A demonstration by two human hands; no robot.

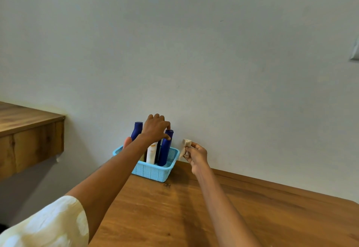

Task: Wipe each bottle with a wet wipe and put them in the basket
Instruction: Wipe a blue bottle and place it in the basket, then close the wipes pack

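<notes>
A light blue plastic basket [155,172] stands at the table's far left corner against the wall. Several bottles stand in it: a dark blue bottle [165,150] on the right, a white bottle [152,152] in the middle, another dark blue bottle [136,130] at the back left and a pinkish bottle top [127,141] at the left. My left hand [155,127] reaches over the basket and pinches the cap of the right dark blue bottle with thumb and fingers. My right hand [196,156] hovers just right of the basket and grips a crumpled wet wipe [185,146].
The wooden table [213,217] runs toward me and to the right along a pale wall [194,52]. A second wooden desk [29,130] stands at the left across a gap. A white switch plate [355,50] shows at the right edge.
</notes>
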